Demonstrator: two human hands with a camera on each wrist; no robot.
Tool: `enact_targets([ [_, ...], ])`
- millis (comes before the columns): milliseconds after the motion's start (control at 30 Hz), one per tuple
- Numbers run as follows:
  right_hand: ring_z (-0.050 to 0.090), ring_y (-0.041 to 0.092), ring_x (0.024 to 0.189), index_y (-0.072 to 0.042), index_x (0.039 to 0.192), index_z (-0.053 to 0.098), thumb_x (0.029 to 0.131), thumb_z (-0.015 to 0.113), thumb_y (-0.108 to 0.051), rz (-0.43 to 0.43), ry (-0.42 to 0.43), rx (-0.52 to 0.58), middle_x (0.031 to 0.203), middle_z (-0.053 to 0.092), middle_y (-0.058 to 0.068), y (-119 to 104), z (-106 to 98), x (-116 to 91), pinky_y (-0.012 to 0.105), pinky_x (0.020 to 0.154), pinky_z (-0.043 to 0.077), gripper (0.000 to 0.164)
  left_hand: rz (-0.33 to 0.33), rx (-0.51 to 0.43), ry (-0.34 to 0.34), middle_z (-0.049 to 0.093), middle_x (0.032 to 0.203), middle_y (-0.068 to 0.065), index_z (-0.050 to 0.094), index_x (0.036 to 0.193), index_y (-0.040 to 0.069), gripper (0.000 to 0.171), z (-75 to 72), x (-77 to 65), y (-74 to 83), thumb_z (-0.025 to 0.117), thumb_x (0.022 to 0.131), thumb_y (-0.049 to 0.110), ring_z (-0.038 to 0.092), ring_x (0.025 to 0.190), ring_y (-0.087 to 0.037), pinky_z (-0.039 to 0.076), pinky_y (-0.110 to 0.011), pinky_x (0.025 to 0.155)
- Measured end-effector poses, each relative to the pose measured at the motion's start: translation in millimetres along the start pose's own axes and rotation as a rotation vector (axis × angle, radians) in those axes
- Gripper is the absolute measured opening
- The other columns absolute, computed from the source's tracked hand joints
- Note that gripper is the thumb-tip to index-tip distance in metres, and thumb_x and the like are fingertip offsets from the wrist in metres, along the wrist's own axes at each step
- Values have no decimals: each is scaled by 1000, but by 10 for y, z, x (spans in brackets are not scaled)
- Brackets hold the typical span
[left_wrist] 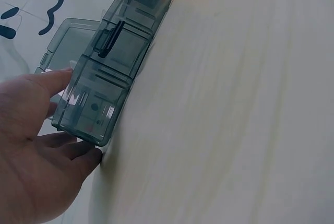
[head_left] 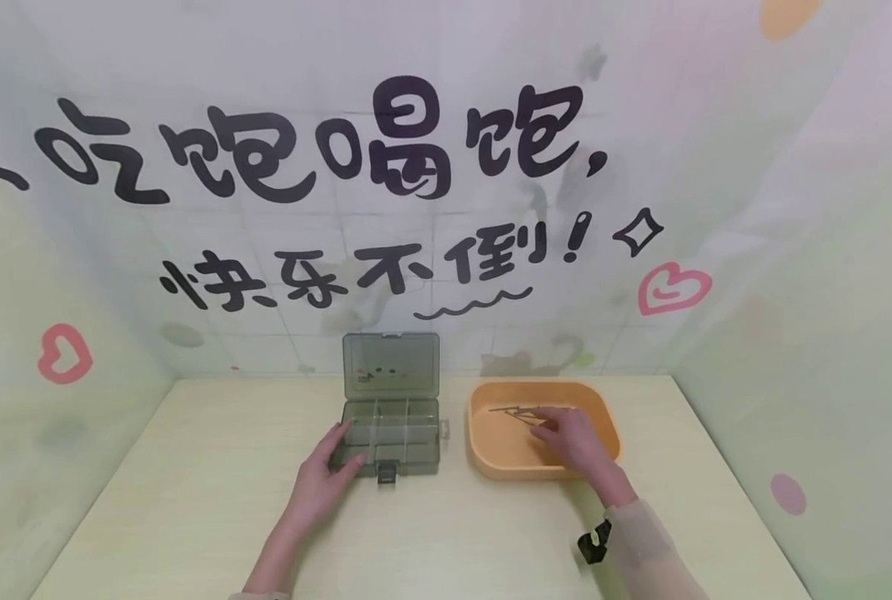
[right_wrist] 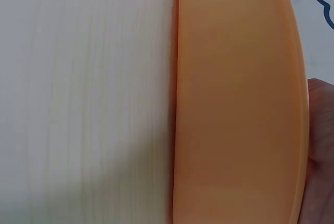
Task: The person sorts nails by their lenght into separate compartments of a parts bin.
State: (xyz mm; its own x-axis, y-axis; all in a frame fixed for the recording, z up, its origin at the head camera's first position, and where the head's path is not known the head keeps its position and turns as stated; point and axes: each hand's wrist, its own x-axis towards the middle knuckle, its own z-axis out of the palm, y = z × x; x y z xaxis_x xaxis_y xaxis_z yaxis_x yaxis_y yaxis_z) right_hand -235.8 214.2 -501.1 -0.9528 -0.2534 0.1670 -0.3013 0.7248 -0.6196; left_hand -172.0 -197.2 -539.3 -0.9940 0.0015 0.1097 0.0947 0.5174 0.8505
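Note:
A grey see-through compartment box (head_left: 423, 456) stands on the table with its lid (head_left: 392, 367) raised at the back. My left hand (head_left: 322, 479) holds its left end, the thumb at the front edge and the fingers on the side; the left wrist view shows this close up. To the right, an orange tray (head_left: 483, 467) contains several thin dark stick-like pieces (head_left: 508, 409), too small to name. My right hand (head_left: 577, 437) reaches into the tray, fingertips at these pieces, thumb apart from the fingers. The tray wall hides most of this hand in the right wrist view.
The light wooden table (head_left: 446, 542) ends against a printed wall (head_left: 326, 225) at the back, with more walls on both sides. A front latch (head_left: 387, 473) hangs down from the box. A black clip-like piece (head_left: 594, 542) sits at my right cuff.

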Motion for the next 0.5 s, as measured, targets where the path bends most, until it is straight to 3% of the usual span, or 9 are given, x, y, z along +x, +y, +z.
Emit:
enact_targets([
  [100,73,24,85,4,120,73,92,76,-5,2,-30,44,107,75,18,25,13,44,35,72,63,29,-7,-1,-5,25,162,-31,34,159,6,68,-16,-7,-2,67,102,23,25,147,-51,25,-61,121],
  [367,68,35,110,6,121,72,95,74,-6,74,-75,101,119,72,21,108,28,170,51,94,59,29,-40,-8,-35,29,161,-28,33,160,9,68,-36,15,-9,65,103,27,26,148,-47,26,-56,122],
  [500,70,32,103,5,116,74,93,75,-6,90,-74,92,112,74,18,144,52,202,48,90,60,25,-57,-13,-39,31,161,-27,34,160,11,69,-29,18,-36,66,102,30,28,148,-45,28,-54,122],
])
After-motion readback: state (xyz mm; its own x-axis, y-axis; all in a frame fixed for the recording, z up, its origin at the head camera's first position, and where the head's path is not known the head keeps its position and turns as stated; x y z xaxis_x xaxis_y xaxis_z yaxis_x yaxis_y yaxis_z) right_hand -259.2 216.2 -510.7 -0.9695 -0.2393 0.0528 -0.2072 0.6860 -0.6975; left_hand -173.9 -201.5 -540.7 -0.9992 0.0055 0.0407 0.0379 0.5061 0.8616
